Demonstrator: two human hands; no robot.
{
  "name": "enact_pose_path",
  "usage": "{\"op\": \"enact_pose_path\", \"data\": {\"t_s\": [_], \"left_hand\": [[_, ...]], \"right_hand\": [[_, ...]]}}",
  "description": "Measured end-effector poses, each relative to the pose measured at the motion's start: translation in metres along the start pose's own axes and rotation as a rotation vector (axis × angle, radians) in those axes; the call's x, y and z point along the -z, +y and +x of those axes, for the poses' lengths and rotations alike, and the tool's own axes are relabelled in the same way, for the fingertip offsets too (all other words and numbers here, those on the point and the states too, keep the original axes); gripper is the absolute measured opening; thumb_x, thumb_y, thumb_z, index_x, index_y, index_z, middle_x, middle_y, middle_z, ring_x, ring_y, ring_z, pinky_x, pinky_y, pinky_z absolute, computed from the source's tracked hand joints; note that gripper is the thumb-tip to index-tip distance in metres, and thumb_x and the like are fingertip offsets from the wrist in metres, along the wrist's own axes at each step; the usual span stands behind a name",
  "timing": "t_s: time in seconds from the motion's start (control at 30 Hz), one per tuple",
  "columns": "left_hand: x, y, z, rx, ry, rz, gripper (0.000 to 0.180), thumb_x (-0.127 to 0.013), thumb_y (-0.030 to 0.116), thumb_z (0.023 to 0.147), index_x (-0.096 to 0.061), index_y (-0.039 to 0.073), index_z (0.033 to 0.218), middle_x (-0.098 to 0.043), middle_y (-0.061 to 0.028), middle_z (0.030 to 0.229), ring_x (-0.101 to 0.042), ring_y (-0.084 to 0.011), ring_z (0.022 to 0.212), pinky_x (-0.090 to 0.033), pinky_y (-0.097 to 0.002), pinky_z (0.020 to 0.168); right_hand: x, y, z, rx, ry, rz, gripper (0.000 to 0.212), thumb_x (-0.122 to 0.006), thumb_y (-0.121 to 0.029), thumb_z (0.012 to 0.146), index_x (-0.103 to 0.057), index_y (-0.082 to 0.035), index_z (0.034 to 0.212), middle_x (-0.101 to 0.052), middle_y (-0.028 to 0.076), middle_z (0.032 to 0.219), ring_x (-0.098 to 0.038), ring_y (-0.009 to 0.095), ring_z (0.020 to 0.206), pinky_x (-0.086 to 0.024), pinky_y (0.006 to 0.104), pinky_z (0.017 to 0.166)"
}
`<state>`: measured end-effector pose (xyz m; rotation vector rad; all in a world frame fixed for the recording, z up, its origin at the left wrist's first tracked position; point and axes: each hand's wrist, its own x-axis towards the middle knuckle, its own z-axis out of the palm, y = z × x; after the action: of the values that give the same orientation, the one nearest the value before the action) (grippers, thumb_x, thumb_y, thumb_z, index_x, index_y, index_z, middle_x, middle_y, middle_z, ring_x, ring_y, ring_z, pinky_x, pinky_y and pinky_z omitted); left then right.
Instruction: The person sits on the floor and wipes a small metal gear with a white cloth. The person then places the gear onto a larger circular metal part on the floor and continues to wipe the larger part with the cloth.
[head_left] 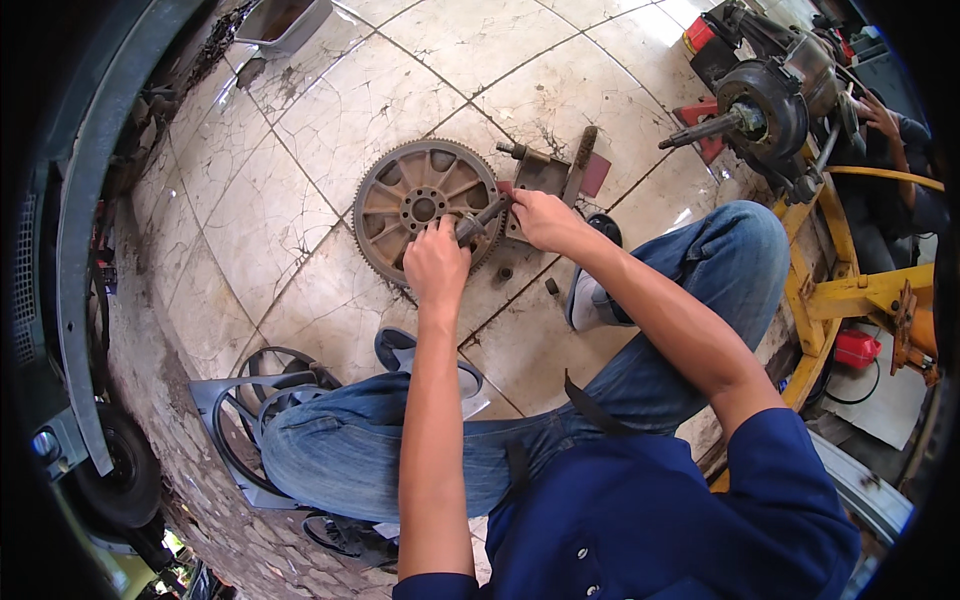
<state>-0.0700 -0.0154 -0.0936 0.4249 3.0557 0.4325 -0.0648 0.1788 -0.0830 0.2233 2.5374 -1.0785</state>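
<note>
A toothed flywheel [385, 190], brown with rust, lies flat on the tiled floor in front of me. Above its right side, my left hand [437, 260] is closed round the thicker end of a dark metal shaft [480, 222]. My right hand [542, 218] pinches a small piece of reddish sheet [505, 187], which looks like sandpaper, at the shaft's other end. Just beyond the right hand lie a worn metal block [540, 172] with a bolt-like stud and a long flat bar [581, 165]. Another reddish square sheet [596, 174] is beside the bar. My fingers partly cover the shaft.
Small round parts [505, 273] lie near my right shoe [590, 300]. A black fan-like part [270, 375] rests by my left knee. At right, a hub assembly [755, 115] sits by a yellow frame [830, 290], where another person's hand [880, 118] shows. A grey tray [285, 28] is far left.
</note>
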Motion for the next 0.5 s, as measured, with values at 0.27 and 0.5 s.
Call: {"op": "enact_pose_path", "data": {"t_s": [0.27,0.5], "left_hand": [[-0.003,0.001,-0.002,-0.005,0.019,-0.003,0.038,-0.074,0.011,0.07,-0.066,0.007,0.107,-0.071,-0.0108,0.101,-0.067,-0.0306,0.094,-0.055,-0.0426,0.08],[-0.001,0.004,-0.001,-0.011,0.015,0.008,0.038,-0.074,0.011,0.07,-0.066,0.007,0.107,-0.071,-0.0106,0.1,-0.068,-0.0304,0.093,-0.054,-0.0422,0.081]], "right_hand": [[0.006,-0.003,0.002,0.039,0.019,-0.017,0.037,-0.047,-0.015,0.099,-0.057,-0.01,0.134,-0.066,0.028,0.102,-0.062,0.046,0.094,-0.049,0.0499,0.079],[0.004,-0.002,0.006,-0.029,-0.064,-0.061,0.029,-0.046,-0.015,0.099,-0.06,-0.004,0.122,-0.066,0.028,0.1,-0.062,0.046,0.095,-0.048,0.0499,0.08]]}}
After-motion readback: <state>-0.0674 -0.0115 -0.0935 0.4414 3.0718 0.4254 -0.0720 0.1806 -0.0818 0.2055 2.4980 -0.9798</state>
